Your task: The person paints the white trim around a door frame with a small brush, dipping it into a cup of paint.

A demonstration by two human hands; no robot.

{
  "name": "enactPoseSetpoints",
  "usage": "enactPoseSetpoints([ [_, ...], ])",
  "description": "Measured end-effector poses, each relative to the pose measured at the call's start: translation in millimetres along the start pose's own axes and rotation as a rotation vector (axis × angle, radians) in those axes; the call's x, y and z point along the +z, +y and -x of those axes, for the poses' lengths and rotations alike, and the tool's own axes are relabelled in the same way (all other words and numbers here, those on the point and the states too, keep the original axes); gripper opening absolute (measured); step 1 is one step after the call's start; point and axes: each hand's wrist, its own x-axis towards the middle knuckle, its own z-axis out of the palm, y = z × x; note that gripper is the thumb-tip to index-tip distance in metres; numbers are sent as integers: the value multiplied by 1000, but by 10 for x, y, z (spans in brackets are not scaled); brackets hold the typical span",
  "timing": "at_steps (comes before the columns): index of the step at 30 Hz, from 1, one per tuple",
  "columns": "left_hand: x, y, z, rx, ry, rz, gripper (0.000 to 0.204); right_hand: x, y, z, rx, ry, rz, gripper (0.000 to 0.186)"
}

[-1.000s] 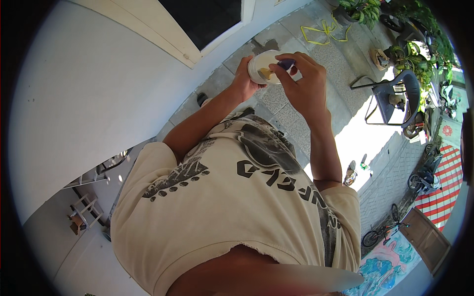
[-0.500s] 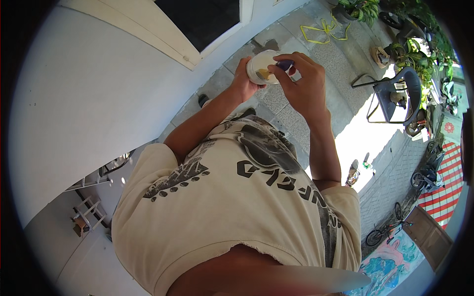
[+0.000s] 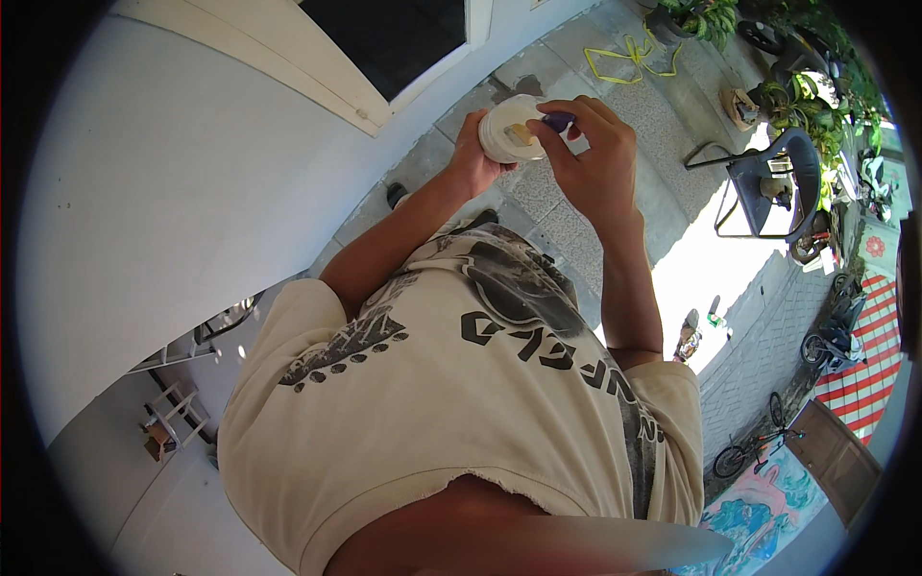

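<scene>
My left hand (image 3: pixel 473 161) is wrapped around a white round container (image 3: pixel 507 132), held up in front of my chest with its open top turned toward me. Something tan shows inside it. My right hand (image 3: pixel 594 163) pinches a small purple object (image 3: pixel 558 122) right at the container's rim, fingers curled over it. Whether the purple piece touches the contents I cannot tell. Both forearms rise from my cream printed shirt (image 3: pixel 461 403).
A white wall (image 3: pixel 173 192) and a dark window with a cream frame (image 3: pixel 384 58) stand at the left. Below lies paved ground with a yellow strap (image 3: pixel 634 60), a black metal chair (image 3: pixel 768 187), potted plants (image 3: pixel 701 17), sandals (image 3: pixel 690 331) and a bicycle (image 3: pixel 749 446).
Both hands stay on the container in almost the same place. My right fingers have shifted slightly across its top with the purple object.
</scene>
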Motion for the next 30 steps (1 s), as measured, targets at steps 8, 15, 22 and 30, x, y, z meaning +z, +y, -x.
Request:
enactPoseSetpoints([
  [8, -2, 11, -1, -14, 31, 5, 52, 18, 35, 16, -11, 5, -84, 19],
  [15, -25, 14, -3, 1, 9, 16, 51, 13, -30, 12, 28, 4, -32, 18],
  [22, -44, 19, 0, 4, 19, 22, 51, 8, -31, 5, 16, -32, -103, 18],
  [30, -141, 27, -23, -6, 6, 14, 56, 22, -42, -3, 20, -49, -114, 17],
])
